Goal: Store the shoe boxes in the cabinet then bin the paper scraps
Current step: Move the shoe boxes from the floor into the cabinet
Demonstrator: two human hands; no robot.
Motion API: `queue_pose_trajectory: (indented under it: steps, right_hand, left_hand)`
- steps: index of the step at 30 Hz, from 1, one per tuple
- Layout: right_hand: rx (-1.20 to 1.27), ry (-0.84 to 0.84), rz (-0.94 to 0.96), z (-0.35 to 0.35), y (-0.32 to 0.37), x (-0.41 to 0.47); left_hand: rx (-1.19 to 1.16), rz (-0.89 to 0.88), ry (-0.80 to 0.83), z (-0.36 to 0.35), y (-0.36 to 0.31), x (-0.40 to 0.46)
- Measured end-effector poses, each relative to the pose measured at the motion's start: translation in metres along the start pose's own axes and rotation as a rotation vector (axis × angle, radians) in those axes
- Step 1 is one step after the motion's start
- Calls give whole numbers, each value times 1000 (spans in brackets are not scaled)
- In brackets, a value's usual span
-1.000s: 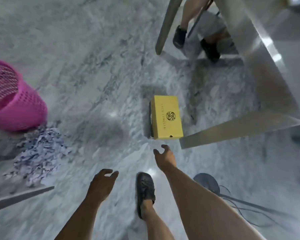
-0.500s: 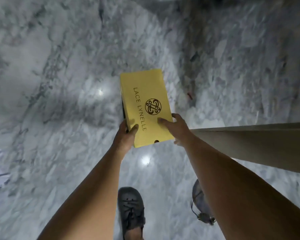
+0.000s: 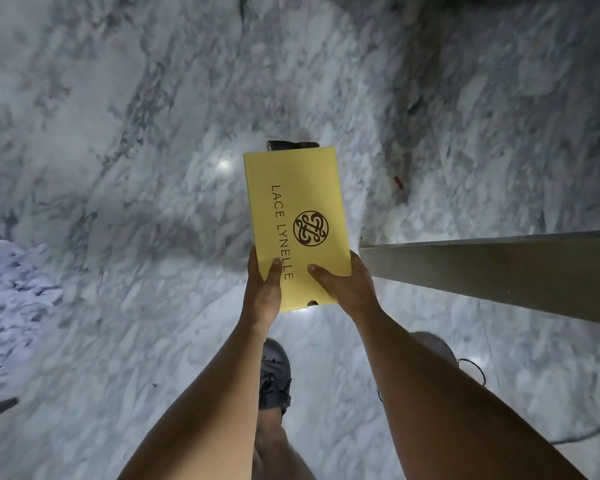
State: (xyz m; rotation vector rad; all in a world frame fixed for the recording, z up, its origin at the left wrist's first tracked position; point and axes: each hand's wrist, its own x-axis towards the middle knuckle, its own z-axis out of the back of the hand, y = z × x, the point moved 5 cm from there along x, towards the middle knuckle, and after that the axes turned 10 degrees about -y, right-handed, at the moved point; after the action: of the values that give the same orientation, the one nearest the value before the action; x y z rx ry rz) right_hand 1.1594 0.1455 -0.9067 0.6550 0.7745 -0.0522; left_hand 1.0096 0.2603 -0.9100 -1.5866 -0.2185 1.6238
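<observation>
A yellow shoe box (image 3: 291, 202) with a dark round logo and lettering on its lid is held above the marble floor, its long side pointing away from me. My left hand (image 3: 262, 289) grips its near left corner, thumb on the lid. My right hand (image 3: 347, 285) grips the near right corner, thumb also on the lid. A heap of paper scraps (image 3: 11, 292) lies on the floor at the left edge. The cabinet is not in view.
A grey metal panel edge (image 3: 492, 268) juts in from the right, close beside my right hand. My feet in dark shoes (image 3: 274, 375) stand below the box. A thin cable (image 3: 475, 372) lies on the floor at the right. Marble floor (image 3: 136, 133) spreads ahead.
A second ago the box lay on the floor and both hands reached for it with nothing in them. Both hands took hold of it and lifted it towards me.
</observation>
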Motion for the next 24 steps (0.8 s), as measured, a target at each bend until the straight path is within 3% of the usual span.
queue_pose_trajectory:
  steps: [4, 10, 19, 24]
  right_hand:
    - [-117, 48, 53, -6, 7, -78]
    - [-320, 211, 312, -36, 23, -254]
    - [-473, 531, 689, -140, -31, -558]
    - [-453, 640, 893, -201, -10, -696]
  left_hand:
    - [-127, 66, -74, 65, 20, -61]
    - [-334, 150, -236, 200, 61, -201]
    - [-600, 233, -752, 440, 186, -428]
    - [-601, 204, -980, 554, 196, -515]
